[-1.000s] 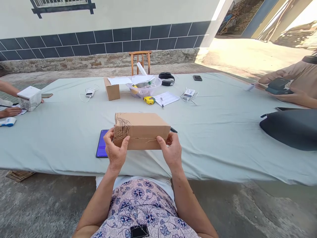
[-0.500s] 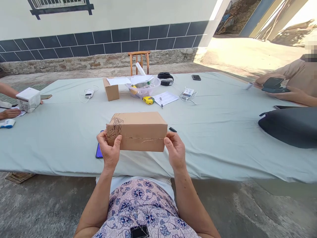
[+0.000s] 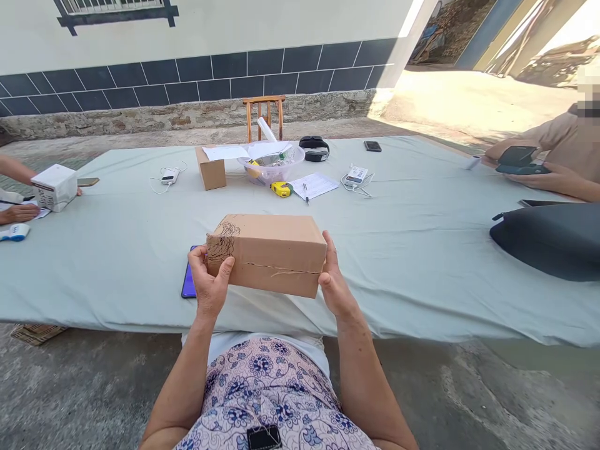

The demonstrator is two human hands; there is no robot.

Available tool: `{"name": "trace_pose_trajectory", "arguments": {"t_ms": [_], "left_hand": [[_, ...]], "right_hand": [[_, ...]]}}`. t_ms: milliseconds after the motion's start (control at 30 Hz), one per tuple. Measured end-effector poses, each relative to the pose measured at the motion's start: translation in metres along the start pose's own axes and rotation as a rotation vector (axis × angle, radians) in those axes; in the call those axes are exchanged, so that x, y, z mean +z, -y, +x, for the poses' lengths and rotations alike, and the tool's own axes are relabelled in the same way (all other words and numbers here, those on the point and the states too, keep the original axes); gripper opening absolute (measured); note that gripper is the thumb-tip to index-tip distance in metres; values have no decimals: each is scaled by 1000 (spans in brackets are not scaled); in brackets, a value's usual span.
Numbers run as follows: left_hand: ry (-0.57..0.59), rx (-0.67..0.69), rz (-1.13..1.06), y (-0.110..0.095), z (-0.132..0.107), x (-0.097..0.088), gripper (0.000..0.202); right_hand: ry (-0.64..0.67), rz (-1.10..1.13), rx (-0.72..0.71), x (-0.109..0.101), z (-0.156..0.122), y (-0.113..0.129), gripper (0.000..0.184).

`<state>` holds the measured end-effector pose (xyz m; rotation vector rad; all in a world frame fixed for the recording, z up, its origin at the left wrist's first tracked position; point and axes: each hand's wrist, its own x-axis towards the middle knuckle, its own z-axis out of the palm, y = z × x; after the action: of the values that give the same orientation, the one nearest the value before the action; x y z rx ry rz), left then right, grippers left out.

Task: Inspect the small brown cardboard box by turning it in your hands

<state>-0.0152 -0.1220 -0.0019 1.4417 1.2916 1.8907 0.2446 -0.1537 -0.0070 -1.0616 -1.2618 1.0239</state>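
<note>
A brown cardboard box (image 3: 267,253) with black scribbles at its left end is held just above the table's near edge. My left hand (image 3: 209,284) grips its left end, thumb on the front face. My right hand (image 3: 334,281) presses flat against its right end, fingers straight up along the side. A seam runs across the front face. A purple phone (image 3: 189,282) lies on the pale green cloth (image 3: 140,250) just behind my left hand, partly hidden by the box.
Farther back lie a small brown box (image 3: 211,169), a clear bowl (image 3: 270,164), a yellow tape measure (image 3: 281,189), papers and a pen, chargers and a black phone. Another person's hands hold a white box (image 3: 54,186) at left; a person holds a dark device (image 3: 520,160) at right. A dark bag (image 3: 548,237) lies right.
The box shifted slightly right and tilted, its right end lower. My right hand went from pinching the right corner to lying flat against the right end.
</note>
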Motion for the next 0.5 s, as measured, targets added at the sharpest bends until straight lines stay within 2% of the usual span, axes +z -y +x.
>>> {"name": "trace_pose_trajectory", "arguments": {"t_ms": [200,333,400,500], "left_hand": [[4,52,26,4,0,0,71],[70,96,161,1,-1,-2,68],[104,82,257,-2,-3,-2,67],[124,24,334,-8,-5,1,78]], "right_hand": [[-6,-101,-24,-3,-1,1,134],[27,-78,-10,-6,0,-3,132],[50,-60,-21,-9,1,-8,126],[71,-71,-7,-11,1,-14,122]]}}
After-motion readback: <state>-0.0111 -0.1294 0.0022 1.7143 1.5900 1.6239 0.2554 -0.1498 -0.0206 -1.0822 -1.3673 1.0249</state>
